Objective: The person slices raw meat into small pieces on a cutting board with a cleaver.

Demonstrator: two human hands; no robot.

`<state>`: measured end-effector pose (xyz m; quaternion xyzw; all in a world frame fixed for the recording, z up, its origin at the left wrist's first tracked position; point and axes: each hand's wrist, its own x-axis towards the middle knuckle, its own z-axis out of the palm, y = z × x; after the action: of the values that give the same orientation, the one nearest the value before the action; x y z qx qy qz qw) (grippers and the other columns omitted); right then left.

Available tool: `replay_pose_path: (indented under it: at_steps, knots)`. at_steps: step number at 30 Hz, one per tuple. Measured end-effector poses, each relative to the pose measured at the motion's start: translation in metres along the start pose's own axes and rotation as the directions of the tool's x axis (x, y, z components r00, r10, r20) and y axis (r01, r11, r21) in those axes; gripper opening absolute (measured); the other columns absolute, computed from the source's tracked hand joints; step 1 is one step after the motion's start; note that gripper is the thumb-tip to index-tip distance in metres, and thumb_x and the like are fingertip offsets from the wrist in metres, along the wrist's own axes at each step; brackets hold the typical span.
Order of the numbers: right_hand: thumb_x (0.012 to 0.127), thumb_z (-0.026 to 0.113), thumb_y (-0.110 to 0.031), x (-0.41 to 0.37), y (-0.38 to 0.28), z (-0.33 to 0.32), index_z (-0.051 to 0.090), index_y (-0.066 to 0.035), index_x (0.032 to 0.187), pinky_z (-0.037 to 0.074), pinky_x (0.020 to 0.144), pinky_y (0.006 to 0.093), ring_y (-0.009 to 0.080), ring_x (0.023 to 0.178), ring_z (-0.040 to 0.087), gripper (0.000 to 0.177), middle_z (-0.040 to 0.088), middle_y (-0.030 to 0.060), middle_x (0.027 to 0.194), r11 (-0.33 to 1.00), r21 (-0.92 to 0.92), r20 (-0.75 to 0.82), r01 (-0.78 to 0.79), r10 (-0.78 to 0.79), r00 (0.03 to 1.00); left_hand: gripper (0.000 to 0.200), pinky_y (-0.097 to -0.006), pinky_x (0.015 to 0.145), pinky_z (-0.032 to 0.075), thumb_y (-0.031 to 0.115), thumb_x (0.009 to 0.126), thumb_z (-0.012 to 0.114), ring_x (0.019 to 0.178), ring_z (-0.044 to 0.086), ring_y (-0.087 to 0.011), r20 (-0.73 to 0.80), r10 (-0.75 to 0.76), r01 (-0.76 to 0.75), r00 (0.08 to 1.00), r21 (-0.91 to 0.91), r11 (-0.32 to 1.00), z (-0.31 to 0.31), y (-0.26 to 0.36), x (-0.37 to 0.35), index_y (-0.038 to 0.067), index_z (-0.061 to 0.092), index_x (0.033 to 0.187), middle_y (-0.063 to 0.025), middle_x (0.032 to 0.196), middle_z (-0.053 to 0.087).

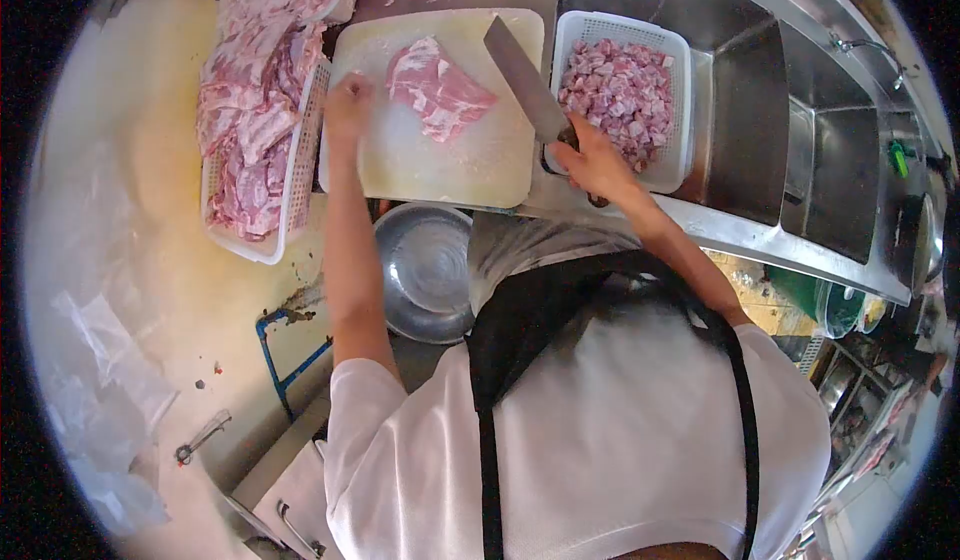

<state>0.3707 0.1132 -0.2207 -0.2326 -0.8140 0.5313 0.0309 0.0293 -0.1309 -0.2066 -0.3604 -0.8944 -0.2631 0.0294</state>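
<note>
Raw slabs heap over a white plastic basket [300, 175]; the left hand [348, 108] blurs, its grip unclear; ragged meat [437, 90] lies on the smooth board [450, 175]; the right hand [600, 165] grips a broad steel cleaver [525, 80].

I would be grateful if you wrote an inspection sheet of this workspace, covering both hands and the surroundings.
Surface: pale cutting board, marked with yellowish patches and small scraps.
Job's things: one raw meat piece on the board; diced meat in the right basket; larger slabs heaped above the rim of the left basket.
Clutter: metal bowl below the board; translucent plastic at far left.
Left hand: blurred, by the board's left edge; grip unclear.
Right hand: holds the cleaver, blade partly over the board.
Cables: nothing seen.
Surroundings: steel sink at right, with a faucet.
</note>
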Motion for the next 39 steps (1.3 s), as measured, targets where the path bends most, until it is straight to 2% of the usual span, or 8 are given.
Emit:
replay_pose_path:
  at_steps: [3,10,16,18,23,31,33,39]
  knots:
    - [0.09,0.063,-0.027,0.001,-0.018,-0.007,0.048,0.007,0.123,0.048,0.085,0.0498,0.0469,0.101,0.06,0.049,0.062,0.032,0.102,0.999,-0.049,0.003,-0.021,0.022,1.0,0.012,-0.0404,0.069,0.05,0.012,0.076,0.064,0.074,0.066,-0.033,-0.05,-0.101,0.087,0.994,-0.231,0.969,0.043,0.039,-0.046,0.005,0.066,0.086,-0.0148,0.079,0.067]
    - [0.091,0.06,-0.029,0.001,-0.054,0.018,0.048,0.004,0.125,0.047,0.087,0.0487,0.0456,0.103,0.059,0.049,0.061,0.031,0.109,0.999,-0.025,0.265,0.045,-0.037,0.964,0.011,-0.0413,0.068,0.049,0.004,0.078,0.059,0.075,0.064,-0.0342,-0.264,-0.194,0.147,0.945,-0.186,0.971,0.041,0.052,-0.068,0.007,0.064,0.086,-0.0145,0.08,0.064]
    - [0.09,0.058,-0.027,0.032,-0.083,0.063,0.047,0.004,0.122,0.046,0.087,0.0518,0.0468,0.1,0.059,0.047,0.061,0.0305,0.108,0.995,-0.011,0.3,0.102,-0.094,0.949,0.014,-0.0465,0.07,0.049,0.002,0.078,0.056,0.082,0.062,-0.0377,-0.163,0.01,-0.013,0.987,-0.019,1.0,0.022,0.042,-0.04,0.008,0.059,0.09,-0.0152,0.086,0.061]
    - [0.09,0.058,-0.022,0.044,-0.088,0.077,0.047,0.001,0.099,0.047,0.06,0.0457,0.0335,0.061,0.062,0.027,0.058,0.0224,0.076,0.983,0.025,0.202,0.18,-0.182,0.962,0.013,-0.0483,0.07,0.049,0.004,0.079,0.056,0.083,0.063,-0.0392,-0.098,0.04,-0.037,0.994,0.038,0.999,0.024,0.032,-0.027,0.008,0.057,0.091,-0.0153,0.087,0.062]
    - [0.09,0.053,-0.016,0.088,-0.103,0.113,0.047,0.003,0.111,0.048,0.053,0.0449,0.0335,0.054,0.062,0.029,0.062,0.0251,0.08,0.962,-0.102,0.212,0.255,-0.229,0.95,0.012,-0.0504,0.069,0.05,0.009,0.082,0.057,0.082,0.063,-0.0397,-0.092,0.078,-0.071,0.993,0.076,0.995,0.035,0.007,-0.016,0.009,0.058,0.093,-0.0154,0.09,0.062]
    - [0.091,0.052,-0.014,0.109,-0.124,0.127,0.044,0.005,0.114,0.049,0.058,0.049,0.0382,0.058,0.063,0.031,0.063,0.0278,0.084,0.936,-0.347,0.258,0.053,0.041,0.965,0.014,-0.0503,0.07,0.052,0.014,0.083,0.061,0.083,0.065,-0.0371,-0.079,0.0,0.004,0.997,0.056,0.998,0.046,-0.007,-0.019,0.01,0.063,0.097,-0.0144,0.092,0.063]
    - [0.093,0.054,-0.017,0.073,-0.097,0.116,0.042,0.002,0.112,0.049,0.065,0.0526,0.0458,0.071,0.063,0.029,0.063,0.029,0.085,0.918,-0.339,0.246,0.204,-0.123,0.962,0.014,-0.0478,0.072,0.052,0.018,0.085,0.062,0.087,0.066,-0.0349,-0.079,-0.025,0.034,0.997,0.104,0.994,0.045,-0.01,-0.021,0.011,0.063,0.097,-0.0133,0.097,0.065]
    - [0.095,0.057,-0.023,-0.077,-0.108,0.034,0.046,-0.001,0.111,0.047,0.076,0.0574,0.0487,0.084,0.062,0.03,0.063,0.0297,0.09,0.913,-0.345,0.332,-0.216,0.334,0.882,0.026,-0.0473,0.076,0.052,0.032,0.087,0.06,0.091,0.065,-0.0372,-0.099,-0.092,0.095,0.991,0.026,0.995,0.057,-0.017,-0.012,0.011,0.064,0.1,-0.0144,0.097,0.064]
